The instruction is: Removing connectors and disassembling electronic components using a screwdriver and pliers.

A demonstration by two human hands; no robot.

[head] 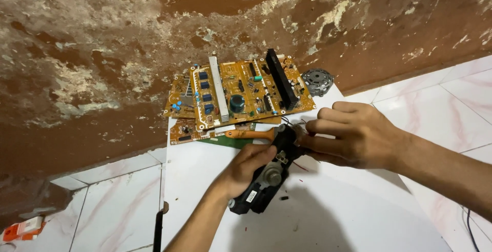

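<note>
Head view: at frame centre I am gripping a black motor unit (269,172) with my left hand (246,167), fingers wrapped round its side, seemingly to steady it on the white table (359,216). My right hand (353,134) is pinching narrow at the unit's upper end, where thin wires (300,124) are emerging. Its long axis is running from lower left to upper right, pointing toward the boards (241,93) and an orange-handled screwdriver (251,134) lying just beyond.
</note>
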